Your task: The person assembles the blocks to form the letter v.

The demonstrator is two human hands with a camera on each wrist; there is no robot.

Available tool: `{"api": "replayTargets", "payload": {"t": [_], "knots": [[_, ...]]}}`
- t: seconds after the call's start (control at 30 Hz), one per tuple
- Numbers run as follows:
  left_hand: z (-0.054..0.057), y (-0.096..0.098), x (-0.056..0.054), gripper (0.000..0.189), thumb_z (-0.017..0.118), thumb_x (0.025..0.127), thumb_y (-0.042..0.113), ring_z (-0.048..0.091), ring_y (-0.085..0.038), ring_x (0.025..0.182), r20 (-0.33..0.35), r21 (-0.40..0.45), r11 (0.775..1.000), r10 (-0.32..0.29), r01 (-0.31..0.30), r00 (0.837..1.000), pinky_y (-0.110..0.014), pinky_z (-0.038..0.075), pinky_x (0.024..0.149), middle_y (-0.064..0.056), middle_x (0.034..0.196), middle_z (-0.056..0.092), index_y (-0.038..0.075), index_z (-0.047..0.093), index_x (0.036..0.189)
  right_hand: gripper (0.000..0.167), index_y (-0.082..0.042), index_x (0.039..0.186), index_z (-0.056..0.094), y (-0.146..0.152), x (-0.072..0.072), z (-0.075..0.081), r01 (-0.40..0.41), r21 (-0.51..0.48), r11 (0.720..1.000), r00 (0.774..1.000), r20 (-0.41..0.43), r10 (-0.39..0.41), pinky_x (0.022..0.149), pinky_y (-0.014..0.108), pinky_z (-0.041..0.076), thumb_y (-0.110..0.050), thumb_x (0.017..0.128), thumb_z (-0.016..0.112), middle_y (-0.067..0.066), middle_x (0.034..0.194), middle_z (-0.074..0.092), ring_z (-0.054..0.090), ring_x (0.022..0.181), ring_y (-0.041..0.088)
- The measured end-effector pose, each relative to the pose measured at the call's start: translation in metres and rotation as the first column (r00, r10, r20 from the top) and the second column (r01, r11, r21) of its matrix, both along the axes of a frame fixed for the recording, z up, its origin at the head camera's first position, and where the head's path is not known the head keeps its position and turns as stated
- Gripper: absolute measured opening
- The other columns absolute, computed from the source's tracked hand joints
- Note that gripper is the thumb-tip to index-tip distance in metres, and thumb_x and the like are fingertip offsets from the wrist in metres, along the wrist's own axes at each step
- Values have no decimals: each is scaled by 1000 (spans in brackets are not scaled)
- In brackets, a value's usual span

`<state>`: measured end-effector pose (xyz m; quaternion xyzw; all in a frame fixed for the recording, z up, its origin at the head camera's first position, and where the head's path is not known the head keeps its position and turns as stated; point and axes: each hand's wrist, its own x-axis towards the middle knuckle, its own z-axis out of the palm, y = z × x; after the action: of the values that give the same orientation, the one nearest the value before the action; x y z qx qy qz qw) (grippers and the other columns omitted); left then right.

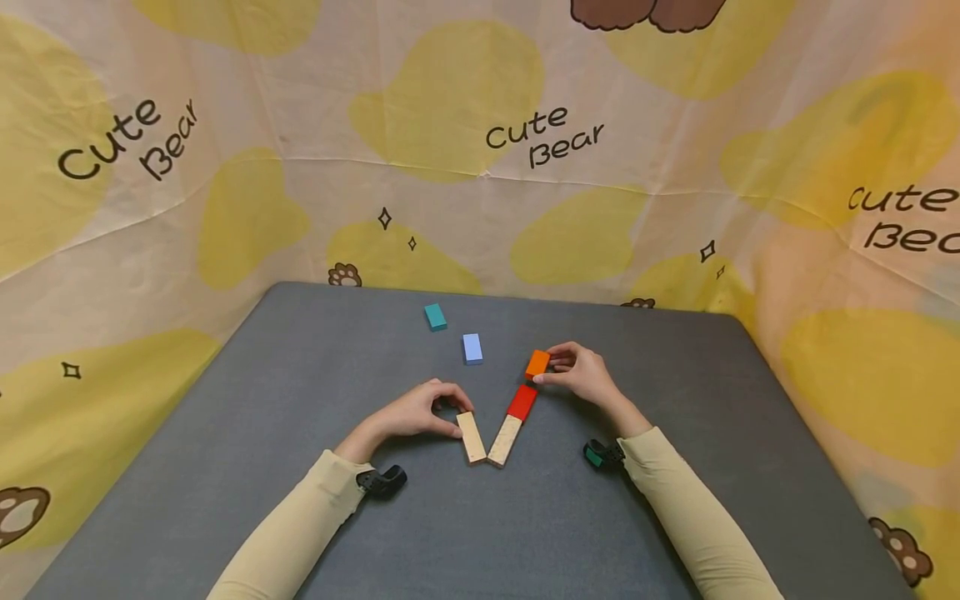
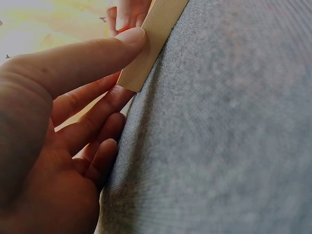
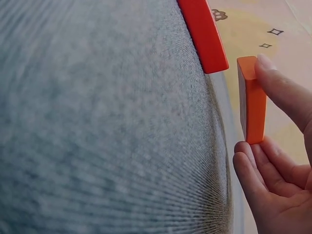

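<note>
- The orange block (image 1: 537, 364) is pinched between thumb and fingertips by the right hand (image 1: 581, 375); in the right wrist view its underside shows, so it appears to be held clear of the grey table (image 1: 300, 375).
- It is held just beyond the far end of the red block (image 1: 522, 402), with a gap left between them.
- The red block is set end to end with the right wooden block (image 1: 504, 440), in one slanting line.
- The left wooden block (image 1: 472, 438) is grasped near its far end, between thumb and fingers, by the left hand (image 1: 420, 410); whether it lies fully flat cannot be told.
- A V is formed by the two wooden blocks, their near ends touching or almost so.
- The step in hand is judged to be the lengthening of the right line, while the left block is steadied or adjusted.
- For the next move, the orange block seemingly needs to be lowered, aligned and released against the red end.
- The teal block (image 1: 435, 317) and light blue block (image 1: 472, 348) are left ungrasped farther back.
</note>
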<state>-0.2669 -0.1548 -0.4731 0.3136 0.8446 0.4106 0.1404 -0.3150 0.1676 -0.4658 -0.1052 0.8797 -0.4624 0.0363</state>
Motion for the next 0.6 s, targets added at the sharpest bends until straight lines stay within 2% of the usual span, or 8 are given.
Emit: {"api": "replayTargets", "payload": {"t": [0.6], "knots": [[-1, 1, 0, 35, 81, 75, 31, 47, -15, 95, -1, 11, 1000, -1, 1, 1000, -31, 39, 81, 11, 103, 65, 24, 67, 107, 62, -5, 116, 61, -2, 2, -3, -4, 57, 998, 1000, -12, 5, 88, 39, 50, -38, 69, 84, 14, 112, 65, 63, 101, 26]]}}
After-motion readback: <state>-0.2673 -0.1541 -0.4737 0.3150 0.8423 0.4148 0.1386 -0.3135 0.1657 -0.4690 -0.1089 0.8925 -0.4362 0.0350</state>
